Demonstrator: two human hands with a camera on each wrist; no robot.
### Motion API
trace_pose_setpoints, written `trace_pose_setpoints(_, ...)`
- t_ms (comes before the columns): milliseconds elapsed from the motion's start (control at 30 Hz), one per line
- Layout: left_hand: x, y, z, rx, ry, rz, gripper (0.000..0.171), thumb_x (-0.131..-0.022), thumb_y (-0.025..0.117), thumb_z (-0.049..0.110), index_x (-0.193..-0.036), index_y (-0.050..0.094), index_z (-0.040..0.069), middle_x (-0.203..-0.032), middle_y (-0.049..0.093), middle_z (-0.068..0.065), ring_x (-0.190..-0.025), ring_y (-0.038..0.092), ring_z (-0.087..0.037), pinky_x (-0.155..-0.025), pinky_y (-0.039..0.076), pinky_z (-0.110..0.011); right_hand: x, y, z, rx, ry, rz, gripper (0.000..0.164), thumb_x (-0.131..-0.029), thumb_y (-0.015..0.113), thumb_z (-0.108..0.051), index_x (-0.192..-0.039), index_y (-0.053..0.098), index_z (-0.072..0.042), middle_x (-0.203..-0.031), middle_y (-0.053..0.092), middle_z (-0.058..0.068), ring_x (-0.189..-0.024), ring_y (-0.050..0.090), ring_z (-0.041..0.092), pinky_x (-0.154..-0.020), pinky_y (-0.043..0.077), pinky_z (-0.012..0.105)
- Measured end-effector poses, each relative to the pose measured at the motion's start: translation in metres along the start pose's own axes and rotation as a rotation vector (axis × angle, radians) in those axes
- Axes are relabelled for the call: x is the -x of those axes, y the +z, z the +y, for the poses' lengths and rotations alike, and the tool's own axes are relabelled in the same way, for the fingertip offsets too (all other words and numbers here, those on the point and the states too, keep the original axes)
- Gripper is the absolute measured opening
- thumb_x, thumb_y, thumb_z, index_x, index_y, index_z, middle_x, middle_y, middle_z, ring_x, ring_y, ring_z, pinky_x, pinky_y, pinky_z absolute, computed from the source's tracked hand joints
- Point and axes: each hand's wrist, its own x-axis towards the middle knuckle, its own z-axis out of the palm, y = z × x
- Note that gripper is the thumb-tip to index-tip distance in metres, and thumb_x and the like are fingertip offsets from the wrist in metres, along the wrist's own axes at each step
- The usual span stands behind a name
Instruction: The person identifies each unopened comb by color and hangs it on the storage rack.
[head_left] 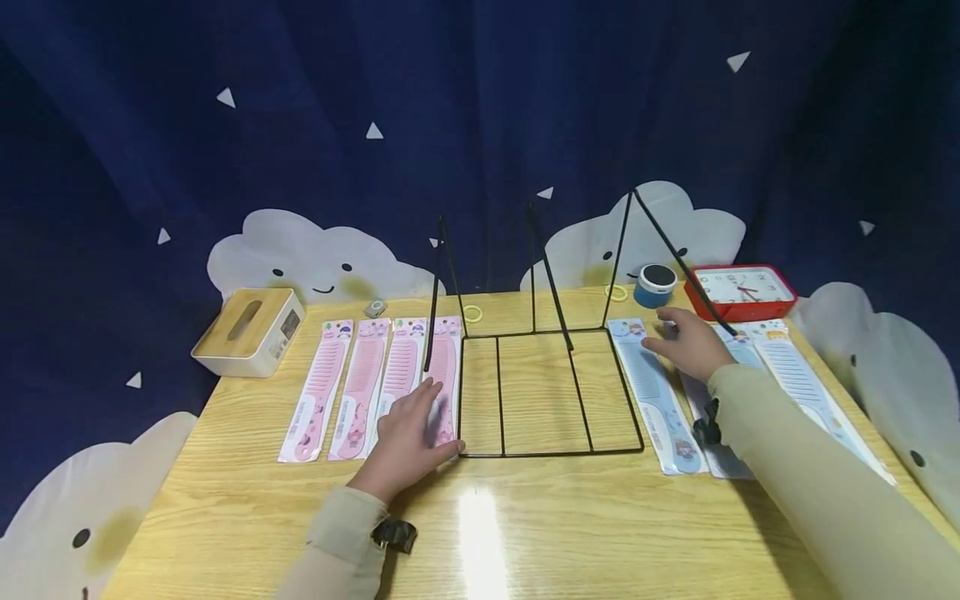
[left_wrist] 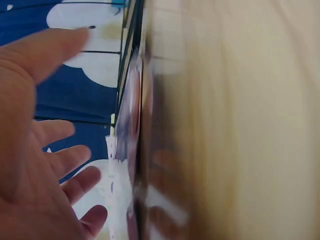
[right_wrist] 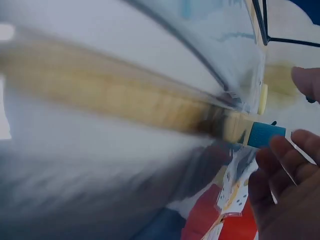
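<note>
My left hand (head_left: pixel 408 437) hovers over the rightmost pink comb package (head_left: pixel 447 358), its thumb near the front left corner of the black wire rack (head_left: pixel 551 454). In the left wrist view the left hand (left_wrist: pixel 55 150) has its fingers spread with nothing held. My right hand (head_left: pixel 693 342) is above the blue comb packages, between the nearest blue comb (head_left: pixel 648 383) and the outer blue comb (head_left: pixel 795 375). Seen from the right wrist, the right hand (right_wrist: pixel 295 170) has loosely bent fingers and holds nothing. Another blue comb (head_left: pixel 712 433) is partly hidden beneath the right arm.
Several pink comb packages (head_left: pixel 318 392) lie in a row left of the rack. Behind them stand a wood-topped tissue box (head_left: pixel 243 329) and a small grey object (head_left: pixel 375 308). A blue cylinder (head_left: pixel 655 287), a red clock (head_left: pixel 742 292) and yellow rings (head_left: pixel 472 314) are along the back.
</note>
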Motion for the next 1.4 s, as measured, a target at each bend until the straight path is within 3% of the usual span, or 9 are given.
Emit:
trace_pose_setpoints(133, -0.004, 0.009, 0.003, 0.009, -0.013, -0.039, 0.094, -0.076, 0.084, 0.045, -0.152, 0.042, 0.010, -0.157, 0.040, -0.010, -0.130, 0.044, -0.039, -0.095, 0.036, -0.060, -0.015, 0.002, 0.006, 0.032, 0.016, -0.005, 0.074, -0.094, 0.067, -0.039, -0.142, 0.043, 0.011, -0.114, 0.059, 0.025, -0.099, 0.055, 0.037, -0.089, 0.045, 0.053)
trace_pose_setpoints(200, -0.005, 0.013, 0.005, 0.041, -0.014, -0.048, 0.092, -0.075, 0.085, 0.043, -0.150, 0.045, 0.009, -0.154, 0.045, -0.010, -0.127, 0.046, -0.037, -0.096, 0.036, -0.058, -0.020, 0.002, 0.010, 0.049, 0.023, -0.014, 0.074, -0.094, 0.066, -0.040, -0.141, 0.043, 0.013, -0.110, 0.060, 0.025, -0.093, 0.055, 0.034, -0.084, 0.045, 0.050)
trace_pose_setpoints(400, -0.008, 0.023, 0.008, 0.120, 0.016, -0.046, 0.087, -0.074, 0.087, 0.039, -0.146, 0.050, 0.007, -0.150, 0.049, -0.012, -0.132, 0.045, -0.037, -0.109, 0.030, -0.057, -0.029, 0.001, 0.012, 0.093, 0.051, -0.094, 0.077, -0.092, 0.066, -0.044, -0.140, 0.045, 0.012, -0.128, 0.055, 0.035, -0.114, 0.055, 0.046, -0.097, 0.042, 0.058)
trace_pose_setpoints(533, -0.010, 0.023, 0.011, 0.103, 0.032, -0.050, 0.088, -0.074, 0.087, 0.039, -0.148, 0.049, 0.008, -0.152, 0.047, -0.011, -0.129, 0.046, -0.038, -0.106, 0.032, -0.058, -0.040, 0.000, 0.010, 0.124, 0.083, -0.148, 0.076, -0.091, 0.066, -0.046, -0.138, 0.046, 0.010, -0.136, 0.050, 0.036, -0.126, 0.047, 0.051, -0.105, 0.036, 0.061)
trace_pose_setpoints(667, -0.010, 0.022, 0.016, 0.082, 0.033, -0.070, 0.086, -0.075, 0.087, 0.038, -0.147, 0.051, 0.007, -0.152, 0.047, -0.010, -0.122, 0.049, -0.038, -0.102, 0.035, -0.059, -0.045, 0.000, 0.012, 0.120, 0.083, -0.164, 0.074, -0.090, 0.068, -0.045, -0.135, 0.048, 0.010, -0.136, 0.049, 0.036, -0.124, 0.048, 0.050, -0.105, 0.035, 0.060)
trace_pose_setpoints(800, -0.008, 0.021, 0.018, 0.080, 0.029, -0.096, 0.081, -0.076, 0.087, 0.037, -0.143, 0.054, 0.005, -0.152, 0.048, -0.007, -0.119, 0.049, -0.035, -0.100, 0.035, -0.057, -0.044, 0.002, 0.017, 0.097, 0.070, -0.147, 0.068, -0.088, 0.072, -0.042, -0.128, 0.049, 0.009, -0.130, 0.053, 0.034, -0.115, 0.052, 0.045, -0.101, 0.039, 0.058)
trace_pose_setpoints(933, -0.007, 0.022, 0.017, 0.071, 0.031, -0.108, 0.078, -0.077, 0.086, 0.037, -0.141, 0.057, 0.004, -0.152, 0.048, -0.005, -0.117, 0.050, -0.033, -0.099, 0.034, -0.056, -0.041, 0.004, 0.016, 0.066, 0.083, -0.099, 0.052, -0.087, 0.074, -0.036, -0.112, 0.052, 0.004, -0.108, 0.058, 0.024, -0.098, 0.054, 0.037, -0.084, 0.044, 0.049)
trace_pose_setpoints(1067, -0.009, 0.022, 0.015, 0.047, 0.037, -0.102, 0.078, -0.077, 0.086, 0.038, -0.141, 0.057, 0.005, -0.152, 0.048, -0.002, -0.107, 0.049, -0.025, -0.097, 0.034, -0.053, -0.035, 0.004, 0.012, 0.063, 0.062, -0.022, 0.035, -0.089, 0.073, -0.031, -0.097, 0.054, -0.002, -0.088, 0.056, 0.013, -0.082, 0.051, 0.030, -0.069, 0.039, 0.039)
trace_pose_setpoints(1400, -0.012, 0.018, 0.011, -0.013, 0.041, -0.097, 0.078, -0.078, 0.085, 0.042, -0.142, 0.058, 0.006, -0.151, 0.050, -0.002, -0.087, 0.044, -0.017, -0.085, 0.036, -0.045, -0.019, -0.004, -0.009, -0.105, 0.001, 0.104, 0.030, -0.097, 0.068, -0.031, -0.100, 0.058, -0.003, -0.091, 0.057, 0.011, -0.079, 0.051, 0.025, -0.066, 0.041, 0.035)
